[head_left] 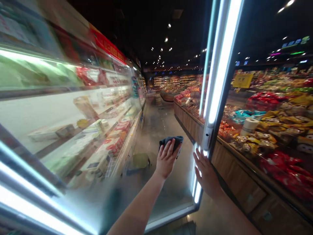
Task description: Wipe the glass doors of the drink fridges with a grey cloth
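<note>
A glass door (156, 212) with bright light strips along its frame stands swung out in front of me. My left hand (167, 158) presses a dark folded cloth (179, 140) flat against the glass, its fingers over the cloth. To the right, my right hand (205, 173) rests at the lit edge of the door frame, just below the metal fitting (207, 135). Its fingers are stretched out and it holds no object. Part of the glass around the lower left looks hazy.
Lit refrigerated shelves (117, 114) with packaged goods run along the left. On the right is a wood-panelled display (237, 169) heaped with bagged snacks, with a white paper roll (249, 126) and a yellow sign (243, 80). A greenish stool (139, 161) shows through the glass.
</note>
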Demonstrator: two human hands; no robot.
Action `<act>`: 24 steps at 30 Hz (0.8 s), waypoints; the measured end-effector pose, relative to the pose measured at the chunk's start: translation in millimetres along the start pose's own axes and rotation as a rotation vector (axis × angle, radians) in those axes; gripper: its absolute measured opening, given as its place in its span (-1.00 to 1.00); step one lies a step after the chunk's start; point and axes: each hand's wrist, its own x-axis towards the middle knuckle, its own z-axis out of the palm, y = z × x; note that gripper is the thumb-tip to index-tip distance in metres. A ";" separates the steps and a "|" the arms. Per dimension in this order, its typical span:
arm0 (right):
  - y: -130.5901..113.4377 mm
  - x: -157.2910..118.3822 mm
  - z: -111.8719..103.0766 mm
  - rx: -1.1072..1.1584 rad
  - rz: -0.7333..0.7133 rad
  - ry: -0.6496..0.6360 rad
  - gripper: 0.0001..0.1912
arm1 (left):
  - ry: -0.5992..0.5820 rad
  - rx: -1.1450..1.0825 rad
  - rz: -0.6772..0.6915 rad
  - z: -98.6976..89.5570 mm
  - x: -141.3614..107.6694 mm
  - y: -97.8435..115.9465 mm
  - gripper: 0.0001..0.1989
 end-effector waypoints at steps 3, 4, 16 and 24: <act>9.4 -9.1 3.4 -0.039 0.023 -0.035 -0.19 | -0.005 0.036 0.277 14.8 -1.8 6.5 -0.38; 13.1 -13.7 4.2 -0.055 0.032 -0.051 -0.18 | 0.000 0.055 0.342 17.2 -3.7 4.7 -0.40; 42.6 -40.6 16.8 -0.151 0.112 0.047 -0.12 | 0.118 0.025 0.310 54.7 30.3 45.2 -0.46; 58.5 -43.6 35.8 -0.158 0.114 0.172 -0.14 | 0.191 -0.012 0.345 72.3 51.7 55.7 -0.48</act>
